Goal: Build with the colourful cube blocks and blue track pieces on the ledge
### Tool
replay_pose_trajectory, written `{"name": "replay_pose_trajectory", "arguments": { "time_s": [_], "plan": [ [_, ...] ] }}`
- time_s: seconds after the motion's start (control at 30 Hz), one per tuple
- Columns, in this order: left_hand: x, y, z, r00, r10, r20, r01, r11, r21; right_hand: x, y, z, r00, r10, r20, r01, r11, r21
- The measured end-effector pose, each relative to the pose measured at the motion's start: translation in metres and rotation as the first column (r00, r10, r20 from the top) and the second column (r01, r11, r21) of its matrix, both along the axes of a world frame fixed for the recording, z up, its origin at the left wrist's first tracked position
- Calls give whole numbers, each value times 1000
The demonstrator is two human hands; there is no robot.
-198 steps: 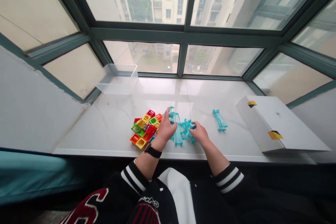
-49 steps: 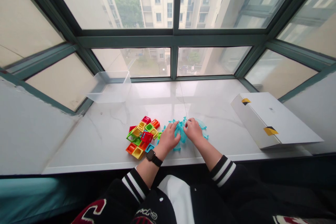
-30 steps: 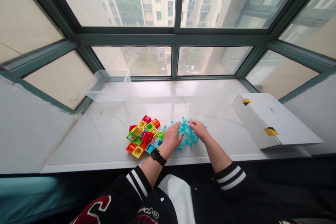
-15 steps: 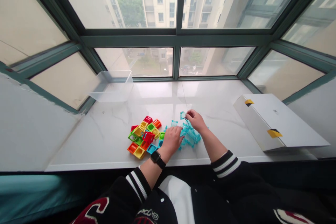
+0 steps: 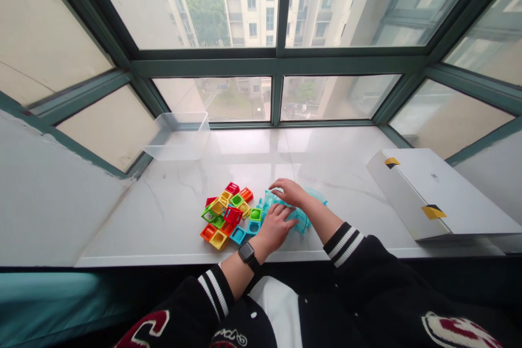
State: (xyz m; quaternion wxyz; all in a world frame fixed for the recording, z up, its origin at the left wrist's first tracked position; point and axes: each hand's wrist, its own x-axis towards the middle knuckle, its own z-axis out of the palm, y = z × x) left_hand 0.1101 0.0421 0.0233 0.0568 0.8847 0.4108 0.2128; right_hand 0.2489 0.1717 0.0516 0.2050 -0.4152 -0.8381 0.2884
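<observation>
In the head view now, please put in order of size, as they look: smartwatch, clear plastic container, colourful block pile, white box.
1. White box
2. Clear plastic container and colourful block pile: too similar to rank
3. Smartwatch

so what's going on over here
A person is working with both bare hands among see-through blue plastic pieces on a white windowsill. The left hand lies over the pieces, and the right hand reaches across just beyond it; whether either grips one is hard to tell. Colorful blocks are bunched to the left, with a clear tub behind them and a white box far right.
</observation>
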Motion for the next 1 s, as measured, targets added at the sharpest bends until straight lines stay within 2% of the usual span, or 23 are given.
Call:
{"name": "replay_pose_trajectory", "arguments": {
  "time_s": [0.07,0.13,0.17,0.23,0.33,0.47,0.63,1.0],
  "plan": [
    [-6,-2,0,999,27,17,-27,1000,8,29,-5,-1,990,-115,-81,122,989,83],
    [-16,-7,-1,995,93,35,-94,995,25,64,-13,-9,952,-285,-110,299,942,151],
    [-21,-10,-2,989,140,40,-142,989,35,81,-19,-16,938,-336,-88,347,924,160],
    [-29,-15,-5,970,242,29,-243,969,40,111,-32,-32,913,-407,-4,403,904,141],
    [-35,-20,-12,942,335,-18,-334,942,22,132,-52,-57,903,-416,109,410,909,73],
    [-35,-20,-17,936,344,-74,-345,938,-4,124,-66,-74,916,-386,110,383,922,53],
    [-44,-16,-18,944,311,-109,-314,949,-18,100,-70,-79,925,-374,61,368,925,89],
    [-104,-11,-24,966,221,-136,-223,975,1,47,-75,-76,950,-312,11,309,945,103]
  ]
}}
